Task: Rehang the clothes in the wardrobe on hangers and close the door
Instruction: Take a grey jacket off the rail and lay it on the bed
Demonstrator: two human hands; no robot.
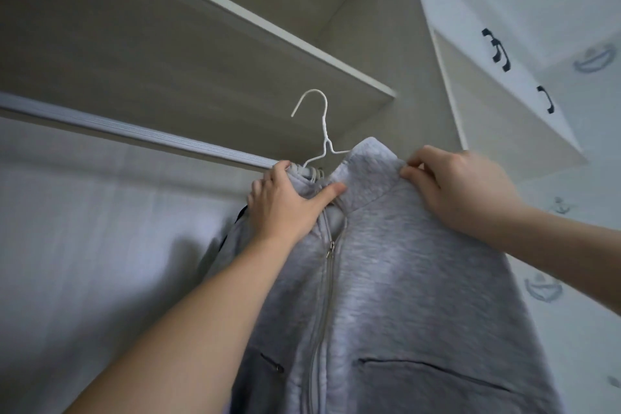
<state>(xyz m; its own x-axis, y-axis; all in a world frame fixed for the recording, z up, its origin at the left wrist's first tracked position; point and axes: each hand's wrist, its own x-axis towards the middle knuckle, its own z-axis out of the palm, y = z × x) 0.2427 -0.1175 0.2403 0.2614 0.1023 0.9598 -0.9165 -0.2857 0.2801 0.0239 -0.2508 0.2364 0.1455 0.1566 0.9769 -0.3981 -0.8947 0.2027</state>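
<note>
Wardrobe point(168, 44), jacket collar point(364, 171) in left hand point(285, 203)

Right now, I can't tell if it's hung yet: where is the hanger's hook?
Head view, centre: the hanger hook sticks up above the jacket collar, free of the rail to its left.

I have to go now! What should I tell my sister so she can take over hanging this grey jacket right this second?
Left hand: grips the grey zip-up fleece jacket at one side of the collar, where the arm of the white wire hanger goes in.
Right hand: pinches the jacket's other shoulder.
Done: the hanger seems to be threaded into the jacket's neck.
Not done: the hook is free in the air, not on the silver wardrobe rail.
Left to do: hook it over the rail, let go, then close the white door with black handles.
</note>
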